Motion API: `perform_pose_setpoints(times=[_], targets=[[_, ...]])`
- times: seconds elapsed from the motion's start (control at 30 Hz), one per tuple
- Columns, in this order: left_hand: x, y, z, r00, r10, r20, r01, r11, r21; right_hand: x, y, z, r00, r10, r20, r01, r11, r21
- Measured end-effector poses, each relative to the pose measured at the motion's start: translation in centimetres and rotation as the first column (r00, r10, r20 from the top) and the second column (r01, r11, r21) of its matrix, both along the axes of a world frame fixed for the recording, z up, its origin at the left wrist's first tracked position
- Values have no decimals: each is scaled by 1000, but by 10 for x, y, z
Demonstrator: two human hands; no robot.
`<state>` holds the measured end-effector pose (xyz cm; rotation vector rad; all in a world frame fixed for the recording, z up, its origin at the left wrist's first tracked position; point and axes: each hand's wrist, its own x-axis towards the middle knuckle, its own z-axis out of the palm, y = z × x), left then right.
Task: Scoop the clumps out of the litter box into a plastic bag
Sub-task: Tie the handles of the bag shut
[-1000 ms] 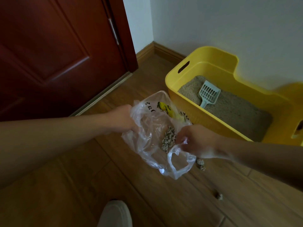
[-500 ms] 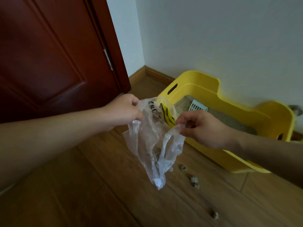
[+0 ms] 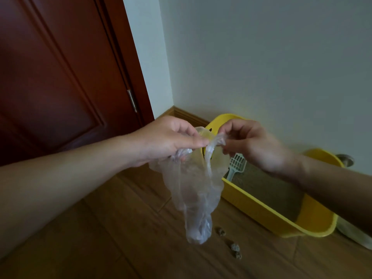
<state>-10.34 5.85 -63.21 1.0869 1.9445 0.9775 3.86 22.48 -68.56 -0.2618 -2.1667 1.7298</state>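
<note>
We have lifted the thin, crinkled bag [image 3: 193, 190] higher; our left hand [image 3: 169, 139] and right hand [image 3: 249, 146] pinch its top (clumps [image 3: 234, 249] dot the wooden floor [image 3: 120, 238]).

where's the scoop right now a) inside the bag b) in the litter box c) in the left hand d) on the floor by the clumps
b: the scoop lies inside the box, while the left hand and right hand both pinch the bag.
</note>
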Motion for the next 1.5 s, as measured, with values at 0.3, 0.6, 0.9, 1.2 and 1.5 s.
perform_pose_setpoints(times=[0.3,0.6,0.9,1.2,1.5], targets=[[21,21,7,999,-40,-28,40,999,1,-4,-3,20,995,-88,-37,88,996,8],[15,44,21,862,119,492,-218,965,148,17,-18,22,994,-89,59,53,891,451],[10,41,21,904,-50,426,0,993,118,15,-19,12,947,-322,-23,289,814,503],[9,37,18,832,-240,-499,271,962,-10,16,-7,19,895,-439,-77,431,808,403],[9,52,4,763,-160,-626,325,933,158,15,-5,13,939,-342,-38,320,828,461]])
